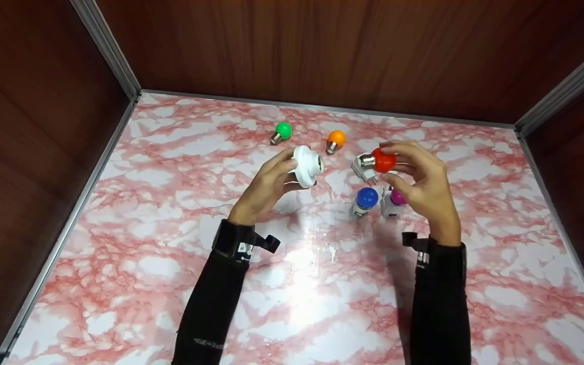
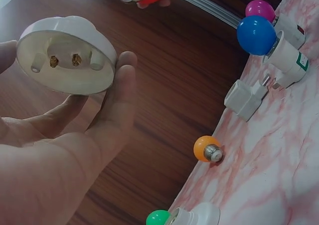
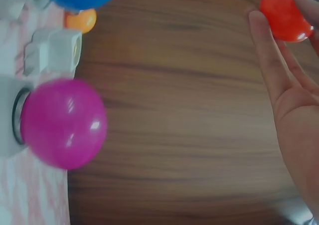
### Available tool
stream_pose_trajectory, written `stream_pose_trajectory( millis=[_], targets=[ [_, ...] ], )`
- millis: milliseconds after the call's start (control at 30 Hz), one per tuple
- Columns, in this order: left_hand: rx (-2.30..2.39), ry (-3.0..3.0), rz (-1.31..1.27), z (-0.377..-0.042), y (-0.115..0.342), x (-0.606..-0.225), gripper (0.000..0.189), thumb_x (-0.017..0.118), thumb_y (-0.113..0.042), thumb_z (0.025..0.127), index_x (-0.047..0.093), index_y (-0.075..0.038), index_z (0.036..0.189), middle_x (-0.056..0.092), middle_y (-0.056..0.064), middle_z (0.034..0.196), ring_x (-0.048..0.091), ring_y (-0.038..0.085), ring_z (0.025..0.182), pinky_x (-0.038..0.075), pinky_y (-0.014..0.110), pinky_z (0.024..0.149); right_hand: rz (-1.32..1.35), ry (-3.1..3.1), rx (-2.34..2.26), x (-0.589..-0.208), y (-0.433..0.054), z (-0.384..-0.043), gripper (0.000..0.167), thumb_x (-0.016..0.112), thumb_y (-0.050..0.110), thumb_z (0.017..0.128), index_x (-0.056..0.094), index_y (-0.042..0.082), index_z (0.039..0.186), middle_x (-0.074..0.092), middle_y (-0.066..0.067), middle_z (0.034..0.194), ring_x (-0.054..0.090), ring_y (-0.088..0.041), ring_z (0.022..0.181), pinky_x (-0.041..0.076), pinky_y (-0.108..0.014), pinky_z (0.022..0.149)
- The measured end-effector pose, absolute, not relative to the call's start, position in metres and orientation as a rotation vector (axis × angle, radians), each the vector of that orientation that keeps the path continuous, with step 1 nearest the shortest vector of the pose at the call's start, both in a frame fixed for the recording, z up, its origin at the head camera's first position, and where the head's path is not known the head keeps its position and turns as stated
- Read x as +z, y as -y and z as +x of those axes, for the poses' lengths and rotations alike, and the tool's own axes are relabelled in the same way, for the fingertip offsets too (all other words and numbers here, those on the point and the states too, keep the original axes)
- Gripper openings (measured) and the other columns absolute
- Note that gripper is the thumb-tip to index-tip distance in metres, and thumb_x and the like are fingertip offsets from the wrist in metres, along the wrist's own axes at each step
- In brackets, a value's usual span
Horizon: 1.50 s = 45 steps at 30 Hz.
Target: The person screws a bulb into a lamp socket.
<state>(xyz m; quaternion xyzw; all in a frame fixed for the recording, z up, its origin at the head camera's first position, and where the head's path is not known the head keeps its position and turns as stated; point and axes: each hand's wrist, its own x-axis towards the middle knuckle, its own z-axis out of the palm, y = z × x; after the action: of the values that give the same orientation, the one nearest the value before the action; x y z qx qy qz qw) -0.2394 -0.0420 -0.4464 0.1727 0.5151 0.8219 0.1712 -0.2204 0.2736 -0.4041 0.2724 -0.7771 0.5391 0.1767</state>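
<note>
My left hand grips a round white lamp holder by its rim, its socket mouth turned to the right. In the left wrist view the holder's hollow underside shows, with two brass-coloured screws inside. My right hand pinches a red light bulb by its globe between thumb and fingers. The bulb's metal screw base points left toward the lamp holder, with a gap between them. Both are held up above the table.
A green bulb and an orange bulb lie toward the back. An empty white plug adapter lies near a blue bulb and a magenta bulb, both in white sockets. Another white holder sits beside the green bulb. Wood-pattern panels enclose the table.
</note>
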Motion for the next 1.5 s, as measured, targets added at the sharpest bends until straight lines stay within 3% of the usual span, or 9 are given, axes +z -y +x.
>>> stream_pose_trajectory(
  millis=[400, 933, 1367, 1500],
  targets=[
    [2.274, -1.608, 0.609, -0.231, 0.034, -0.437, 0.055, 0.048, -0.02, 0.107, 0.042, 0.003, 0.157, 0.066, 0.003, 0.122, 0.069, 0.013, 0.106, 0.058, 0.034, 0.099, 0.924, 2.118, 1.443, -0.405, -0.248, -0.219, 0.048, 0.082, -0.021, 0.076, 0.071, -0.008, 0.121, 0.07, -0.025, 0.122, 0.075, -0.009, 0.108, 0.063, -0.021, 0.095],
    [2.21, -1.683, 0.621, -0.227, 0.03, -0.433, 0.057, 0.05, -0.02, 0.107, 0.041, 0.002, 0.158, 0.06, 0.016, 0.134, 0.066, 0.016, 0.115, 0.06, 0.038, 0.107, 0.929, 2.134, 1.269, -0.405, -0.235, -0.216, 0.039, 0.088, -0.01, 0.078, 0.073, -0.002, 0.113, 0.072, -0.02, 0.122, 0.069, -0.01, 0.111, 0.059, -0.016, 0.092],
    [2.203, -1.782, 0.674, -0.224, 0.028, -0.43, 0.056, 0.055, -0.015, 0.106, 0.043, 0.0, 0.158, 0.059, 0.022, 0.136, 0.07, 0.016, 0.111, 0.059, 0.048, 0.111, 0.947, 2.146, 1.203, -0.405, -0.232, -0.217, 0.035, 0.087, -0.009, 0.079, 0.071, -0.002, 0.109, 0.071, -0.019, 0.119, 0.066, -0.01, 0.111, 0.058, -0.014, 0.089],
    [2.183, -1.848, 0.693, -0.223, 0.027, -0.429, 0.057, 0.057, -0.013, 0.105, 0.044, -0.001, 0.159, 0.058, 0.024, 0.138, 0.07, 0.017, 0.113, 0.06, 0.041, 0.107, 0.951, 2.154, 1.209, -0.405, -0.233, -0.217, 0.035, 0.088, -0.008, 0.079, 0.071, -0.003, 0.109, 0.07, -0.019, 0.119, 0.066, -0.009, 0.11, 0.058, -0.014, 0.089]
  ],
)
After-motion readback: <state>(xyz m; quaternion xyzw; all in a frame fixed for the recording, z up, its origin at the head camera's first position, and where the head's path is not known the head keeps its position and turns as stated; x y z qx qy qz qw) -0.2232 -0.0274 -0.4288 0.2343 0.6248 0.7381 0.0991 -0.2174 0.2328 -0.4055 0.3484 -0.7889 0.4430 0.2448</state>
